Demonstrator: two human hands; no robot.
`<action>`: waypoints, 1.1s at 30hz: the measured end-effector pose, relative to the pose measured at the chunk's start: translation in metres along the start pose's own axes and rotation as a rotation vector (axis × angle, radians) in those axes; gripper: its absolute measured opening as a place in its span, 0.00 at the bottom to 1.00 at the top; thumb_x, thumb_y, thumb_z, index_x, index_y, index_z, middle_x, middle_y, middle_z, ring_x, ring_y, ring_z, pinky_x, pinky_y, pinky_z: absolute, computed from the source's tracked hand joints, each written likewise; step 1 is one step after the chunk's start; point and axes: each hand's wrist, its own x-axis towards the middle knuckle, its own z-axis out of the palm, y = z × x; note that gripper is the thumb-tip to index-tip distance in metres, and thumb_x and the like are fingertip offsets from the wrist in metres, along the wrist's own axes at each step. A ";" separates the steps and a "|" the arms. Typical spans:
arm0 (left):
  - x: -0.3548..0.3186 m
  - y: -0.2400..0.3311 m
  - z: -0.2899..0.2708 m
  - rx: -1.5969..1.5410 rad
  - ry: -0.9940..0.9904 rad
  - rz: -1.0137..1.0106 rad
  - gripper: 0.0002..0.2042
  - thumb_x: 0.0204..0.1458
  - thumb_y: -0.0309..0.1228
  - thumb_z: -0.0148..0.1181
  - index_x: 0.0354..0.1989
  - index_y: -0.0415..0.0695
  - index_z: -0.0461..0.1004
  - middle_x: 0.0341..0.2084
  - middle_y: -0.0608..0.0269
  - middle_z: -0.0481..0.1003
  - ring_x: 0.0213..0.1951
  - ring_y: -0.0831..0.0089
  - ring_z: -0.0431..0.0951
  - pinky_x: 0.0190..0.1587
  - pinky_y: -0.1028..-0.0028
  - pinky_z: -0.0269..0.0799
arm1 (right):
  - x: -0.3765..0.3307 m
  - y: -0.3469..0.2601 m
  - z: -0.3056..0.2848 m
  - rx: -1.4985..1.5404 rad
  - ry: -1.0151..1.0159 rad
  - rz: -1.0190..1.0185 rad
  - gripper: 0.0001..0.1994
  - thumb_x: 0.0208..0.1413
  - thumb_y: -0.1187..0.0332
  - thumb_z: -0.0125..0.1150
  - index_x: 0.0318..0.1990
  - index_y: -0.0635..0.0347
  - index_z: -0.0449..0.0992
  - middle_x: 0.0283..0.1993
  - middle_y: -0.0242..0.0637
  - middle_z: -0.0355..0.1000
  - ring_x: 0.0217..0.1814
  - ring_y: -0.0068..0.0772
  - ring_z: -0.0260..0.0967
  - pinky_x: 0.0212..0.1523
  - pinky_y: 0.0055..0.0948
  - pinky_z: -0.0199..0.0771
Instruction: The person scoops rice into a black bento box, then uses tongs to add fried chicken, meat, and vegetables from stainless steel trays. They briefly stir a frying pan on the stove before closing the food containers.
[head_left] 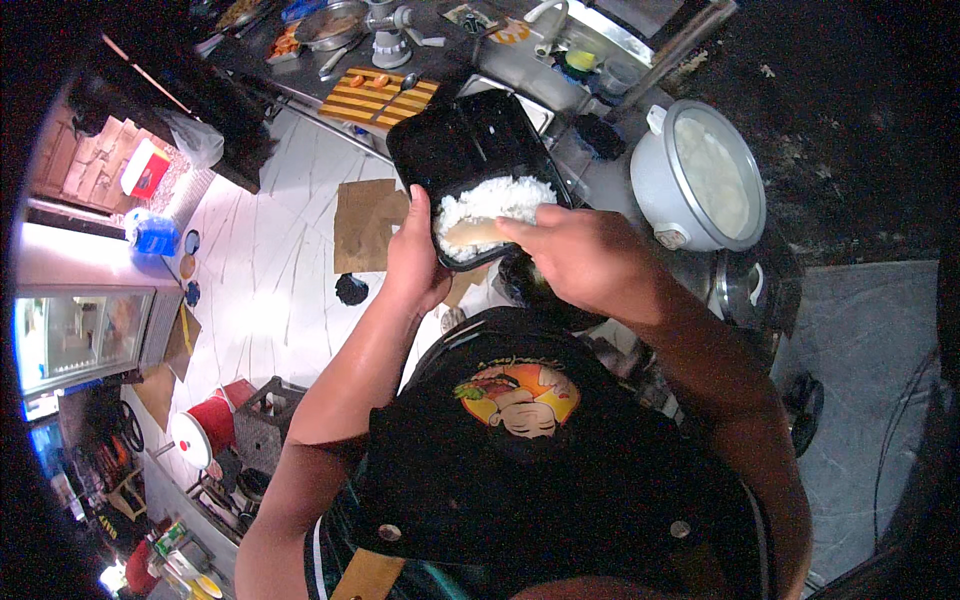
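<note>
My left hand [415, 250] grips the near left edge of a black compartment food tray [435, 145], thumb on the rim. White cooked rice [510, 195] fills the tray's near compartment; the far compartments hold no food that I can see. My right hand [590, 255] is closed on a beige rice paddle [472, 234], its index finger stretched along it. The paddle's flat blade lies against the rice, while the rest of it is hidden by my hand. To the right, a white rice cooker pot [645, 185] stands without a lid, with white rice [712, 165] inside.
Beyond the tray, a striped cutting board [375, 97] bears orange pieces and a spoon. A grey hand-cranked grinder [390, 35], a metal pan [335, 25] and a sink [610, 35] line the far counter. Cardboard [365, 225] lies on the floor; a red cooler [215, 425] stands lower left.
</note>
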 end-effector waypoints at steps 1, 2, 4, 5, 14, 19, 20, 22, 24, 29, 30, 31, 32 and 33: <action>0.000 -0.002 -0.002 0.004 0.009 -0.009 0.35 0.71 0.61 0.44 0.68 0.39 0.64 0.58 0.48 0.77 0.55 0.53 0.84 0.50 0.50 0.86 | 0.006 0.002 0.004 -0.043 0.044 -0.054 0.22 0.62 0.73 0.59 0.63 0.50 0.81 0.33 0.45 0.72 0.30 0.51 0.74 0.31 0.45 0.73; 0.001 -0.004 -0.004 0.008 0.018 -0.019 0.35 0.71 0.62 0.43 0.68 0.40 0.65 0.58 0.49 0.77 0.54 0.54 0.84 0.47 0.50 0.86 | 0.006 0.003 0.002 -0.046 0.032 -0.035 0.22 0.62 0.74 0.59 0.63 0.50 0.81 0.33 0.45 0.71 0.30 0.50 0.74 0.31 0.45 0.73; 0.003 -0.005 -0.008 0.012 0.030 -0.034 0.35 0.71 0.63 0.43 0.68 0.41 0.65 0.58 0.50 0.78 0.54 0.54 0.84 0.44 0.51 0.87 | 0.007 0.001 -0.010 -0.051 0.010 0.001 0.22 0.61 0.75 0.60 0.63 0.50 0.81 0.33 0.45 0.71 0.31 0.50 0.74 0.32 0.45 0.74; 0.004 -0.004 -0.010 0.010 0.037 -0.039 0.35 0.71 0.63 0.42 0.68 0.41 0.65 0.58 0.50 0.78 0.54 0.54 0.84 0.45 0.51 0.88 | 0.007 -0.004 -0.020 -0.067 -0.032 0.025 0.22 0.62 0.74 0.60 0.63 0.49 0.81 0.33 0.44 0.71 0.31 0.50 0.74 0.32 0.45 0.74; 0.012 -0.006 -0.020 0.023 0.063 -0.031 0.35 0.71 0.62 0.42 0.69 0.41 0.64 0.58 0.51 0.78 0.54 0.55 0.84 0.45 0.52 0.88 | 0.006 0.006 -0.025 -0.251 -0.155 0.131 0.21 0.64 0.70 0.59 0.64 0.44 0.80 0.34 0.43 0.71 0.33 0.49 0.75 0.35 0.45 0.75; 0.013 -0.003 -0.018 0.020 0.062 0.004 0.35 0.71 0.62 0.43 0.69 0.41 0.64 0.58 0.51 0.78 0.54 0.54 0.84 0.46 0.52 0.88 | 0.001 -0.003 -0.021 -0.164 -0.172 0.088 0.21 0.66 0.69 0.57 0.64 0.44 0.80 0.35 0.43 0.72 0.35 0.48 0.76 0.36 0.45 0.76; 0.011 -0.001 -0.018 0.031 0.050 0.011 0.35 0.71 0.62 0.43 0.69 0.41 0.64 0.58 0.50 0.78 0.54 0.54 0.84 0.46 0.52 0.88 | 0.002 0.000 -0.019 -0.212 -0.180 0.107 0.21 0.65 0.70 0.57 0.64 0.44 0.80 0.35 0.43 0.72 0.35 0.48 0.76 0.36 0.45 0.76; 0.008 0.001 -0.015 0.025 0.066 0.013 0.35 0.71 0.61 0.45 0.69 0.40 0.64 0.58 0.50 0.78 0.55 0.54 0.84 0.48 0.51 0.87 | 0.008 0.007 -0.018 -0.307 -0.200 0.138 0.21 0.65 0.70 0.58 0.64 0.44 0.80 0.35 0.43 0.72 0.34 0.48 0.76 0.36 0.44 0.76; 0.006 0.000 -0.010 -0.009 0.120 0.005 0.35 0.71 0.60 0.47 0.68 0.39 0.65 0.58 0.50 0.78 0.55 0.55 0.84 0.51 0.50 0.86 | 0.006 0.000 -0.028 -0.268 -0.181 0.140 0.21 0.64 0.70 0.59 0.63 0.44 0.81 0.35 0.43 0.72 0.34 0.48 0.76 0.35 0.45 0.76; 0.012 -0.003 -0.017 0.060 0.119 0.093 0.35 0.70 0.60 0.49 0.68 0.37 0.66 0.59 0.51 0.77 0.56 0.57 0.82 0.58 0.53 0.81 | 0.008 -0.011 -0.009 -0.128 -0.083 -0.033 0.22 0.59 0.71 0.62 0.61 0.44 0.82 0.34 0.44 0.71 0.34 0.50 0.76 0.35 0.46 0.76; 0.013 -0.003 -0.015 0.060 0.117 0.099 0.35 0.70 0.60 0.49 0.68 0.37 0.66 0.59 0.51 0.77 0.57 0.57 0.82 0.59 0.54 0.80 | 0.005 -0.005 -0.004 -0.151 -0.080 -0.024 0.22 0.59 0.71 0.62 0.61 0.45 0.83 0.34 0.44 0.71 0.34 0.50 0.76 0.35 0.46 0.76; 0.010 -0.002 -0.013 0.055 0.105 0.080 0.35 0.71 0.59 0.47 0.70 0.39 0.64 0.60 0.52 0.76 0.58 0.58 0.81 0.61 0.55 0.78 | 0.007 -0.001 -0.003 -0.170 -0.080 -0.022 0.22 0.58 0.72 0.63 0.61 0.47 0.83 0.34 0.43 0.71 0.34 0.50 0.76 0.35 0.46 0.76; 0.006 -0.002 -0.011 0.050 0.094 0.061 0.34 0.73 0.58 0.45 0.72 0.40 0.61 0.62 0.52 0.74 0.60 0.58 0.80 0.63 0.56 0.76 | 0.008 0.000 -0.003 -0.189 -0.080 -0.020 0.22 0.58 0.72 0.63 0.60 0.48 0.83 0.34 0.43 0.71 0.35 0.50 0.76 0.36 0.46 0.76; 0.004 -0.002 -0.009 0.045 0.083 0.042 0.33 0.74 0.56 0.43 0.75 0.41 0.59 0.63 0.52 0.73 0.61 0.59 0.79 0.65 0.57 0.75 | 0.007 -0.001 -0.007 -0.214 -0.112 0.013 0.22 0.57 0.72 0.63 0.60 0.48 0.83 0.34 0.44 0.71 0.35 0.50 0.75 0.36 0.46 0.76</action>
